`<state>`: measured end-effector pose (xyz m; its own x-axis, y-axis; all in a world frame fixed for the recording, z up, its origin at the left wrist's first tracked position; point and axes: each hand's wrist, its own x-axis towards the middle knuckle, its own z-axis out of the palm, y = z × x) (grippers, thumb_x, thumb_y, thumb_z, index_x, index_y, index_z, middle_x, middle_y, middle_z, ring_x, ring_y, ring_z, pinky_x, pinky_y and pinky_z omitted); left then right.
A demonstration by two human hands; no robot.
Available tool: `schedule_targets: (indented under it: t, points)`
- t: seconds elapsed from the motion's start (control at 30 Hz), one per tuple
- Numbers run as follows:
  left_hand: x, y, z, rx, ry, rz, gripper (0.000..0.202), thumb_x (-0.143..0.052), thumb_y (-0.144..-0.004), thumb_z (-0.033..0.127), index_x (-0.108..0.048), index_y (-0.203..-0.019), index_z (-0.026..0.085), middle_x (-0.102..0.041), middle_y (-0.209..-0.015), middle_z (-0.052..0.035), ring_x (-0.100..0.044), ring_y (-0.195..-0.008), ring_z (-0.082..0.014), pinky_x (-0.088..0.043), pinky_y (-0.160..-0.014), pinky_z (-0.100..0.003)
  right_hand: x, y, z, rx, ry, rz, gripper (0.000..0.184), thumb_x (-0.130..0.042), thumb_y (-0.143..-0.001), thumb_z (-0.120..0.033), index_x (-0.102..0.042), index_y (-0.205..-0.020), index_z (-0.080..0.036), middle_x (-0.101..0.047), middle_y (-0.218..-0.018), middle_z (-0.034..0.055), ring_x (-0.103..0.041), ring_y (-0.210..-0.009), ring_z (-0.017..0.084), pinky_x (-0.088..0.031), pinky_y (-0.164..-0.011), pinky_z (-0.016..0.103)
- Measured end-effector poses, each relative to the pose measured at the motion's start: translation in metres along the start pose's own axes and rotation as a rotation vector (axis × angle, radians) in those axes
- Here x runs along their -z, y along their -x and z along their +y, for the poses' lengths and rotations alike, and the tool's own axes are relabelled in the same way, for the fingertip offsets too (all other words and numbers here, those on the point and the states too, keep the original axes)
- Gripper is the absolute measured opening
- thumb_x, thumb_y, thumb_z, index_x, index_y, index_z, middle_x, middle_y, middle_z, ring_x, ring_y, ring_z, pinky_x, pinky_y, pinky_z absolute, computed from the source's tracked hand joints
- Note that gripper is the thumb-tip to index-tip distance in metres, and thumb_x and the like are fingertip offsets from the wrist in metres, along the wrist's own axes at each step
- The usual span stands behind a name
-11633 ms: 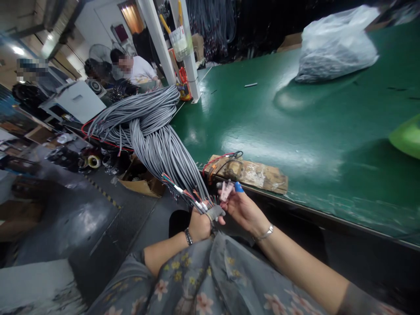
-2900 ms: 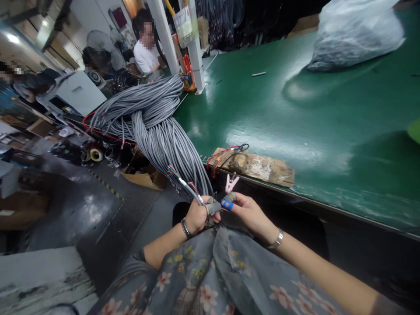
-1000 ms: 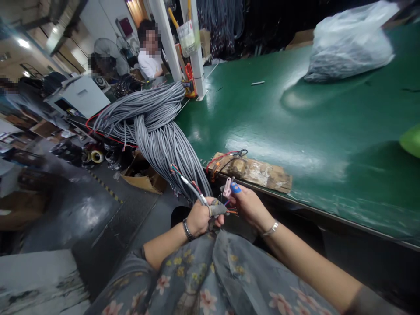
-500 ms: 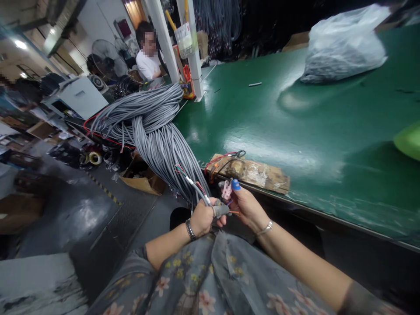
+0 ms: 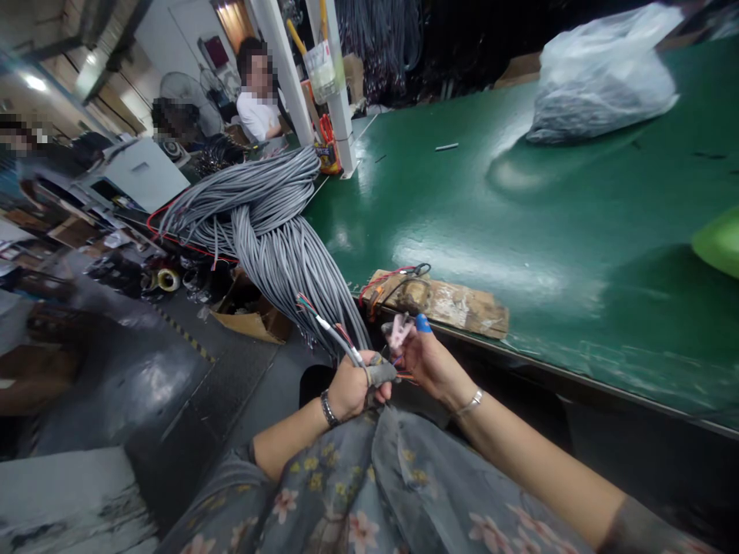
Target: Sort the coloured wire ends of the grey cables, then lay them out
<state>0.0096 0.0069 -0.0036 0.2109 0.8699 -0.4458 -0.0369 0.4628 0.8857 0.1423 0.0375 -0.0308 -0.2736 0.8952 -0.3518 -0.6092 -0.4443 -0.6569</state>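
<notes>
My left hand is closed around grey cable. The cable's far end fans out into thin coloured wires, with white bands just below. A grey covering wraps one left finger. Short orange and purple wires stick out between the hands. My right hand, a blue cover on its thumb tip, is pinched on a small pale pink clip close to the left fingers. The right fingertips are partly hidden. Both hands are in front of the bench edge.
A thick bundle of grey cables hangs over the left end of the green bench. A wooden block with wires lies at the edge. Farther back are a plastic bag and a white post. A person sits beyond.
My left hand has moved slightly left with the cable, its wire end swinging left and a little down. The pink clip has turned slightly in my right hand.
</notes>
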Motion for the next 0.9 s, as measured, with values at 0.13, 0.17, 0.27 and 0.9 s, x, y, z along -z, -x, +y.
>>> schedule_targets:
  t: [0.13,0.17,0.27,0.9]
  points:
    - [0.005,0.002,-0.001,0.018,-0.007,-0.079,0.040,-0.074,-0.054,0.049,-0.057,-0.049,0.013,-0.053,-0.040,-0.0020,-0.041,-0.034,-0.0071,-0.029,-0.037,-0.021,0.003,-0.003,-0.002,0.012,0.020,-0.004,0.042,-0.072,-0.061,-0.060,-0.063,-0.075,-0.021,-0.058,-0.066,0.0007,-0.047,-0.056,0.013,-0.039,-0.053,0.026]
    - [0.006,0.001,-0.001,0.022,0.004,-0.093,0.041,-0.074,-0.054,0.049,-0.056,-0.048,0.013,-0.053,-0.040,-0.0019,-0.040,-0.034,-0.0070,-0.029,-0.037,-0.021,0.003,-0.003,-0.002,0.035,0.035,0.003,0.041,-0.073,-0.061,-0.057,-0.063,-0.075,-0.020,-0.058,-0.066,0.0007,-0.047,-0.057,0.013,-0.039,-0.053,0.027]
    - [0.004,-0.004,-0.001,0.030,0.051,-0.119,0.041,-0.075,-0.052,0.050,-0.056,-0.050,0.014,-0.053,-0.040,-0.0008,-0.040,-0.033,-0.0068,-0.028,-0.037,-0.021,0.003,-0.002,-0.002,0.118,0.080,0.030,0.044,-0.072,-0.061,-0.060,-0.063,-0.076,-0.020,-0.056,-0.064,0.0004,-0.045,-0.056,0.013,-0.038,-0.053,0.027]
    - [-0.011,-0.018,-0.008,-0.011,0.062,-0.096,0.046,-0.075,-0.052,0.056,-0.054,-0.053,0.015,-0.051,-0.039,0.0007,-0.041,-0.034,-0.0082,-0.030,-0.039,-0.023,0.003,-0.013,0.005,0.010,-0.017,0.032,0.043,-0.071,-0.060,-0.065,-0.064,-0.071,-0.023,-0.058,-0.064,0.0014,-0.051,-0.054,0.017,-0.045,-0.053,0.031]
